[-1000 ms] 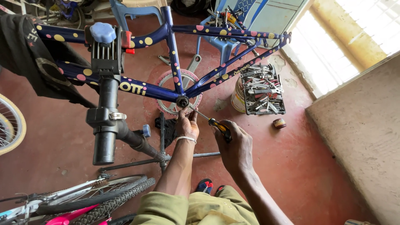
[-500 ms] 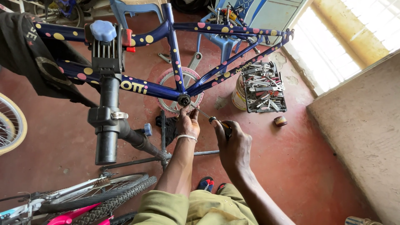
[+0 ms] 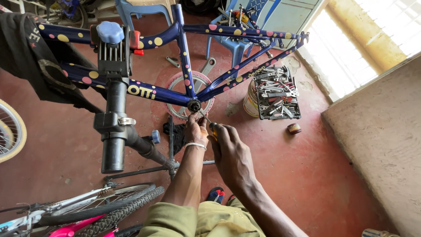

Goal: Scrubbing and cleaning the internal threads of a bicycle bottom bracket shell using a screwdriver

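Note:
A dark blue bicycle frame (image 3: 158, 93) with yellow and pink dots hangs clamped in a black repair stand (image 3: 115, 127). My left hand (image 3: 196, 130), a bracelet on its wrist, reaches up to the frame's bottom bracket shell (image 3: 193, 105) and touches just below it. My right hand (image 3: 230, 151) is closed around a screwdriver (image 3: 210, 123) with a dark and orange handle, its thin shaft angled up toward the shell. Both hands sit close together under the frame's lowest point.
A chainring with crank arm (image 3: 183, 90) lies on the red floor behind the frame. A tray full of wrenches (image 3: 277, 93) rests on a bucket at right, a small tin (image 3: 294, 128) beside it. Blue plastic chairs (image 3: 239, 41), a wheel (image 3: 9, 131) and another bicycle (image 3: 83, 210) surround me.
My right hand has brought the screwdriver slightly closer to the bottom bracket. My left hand stays at the shell.

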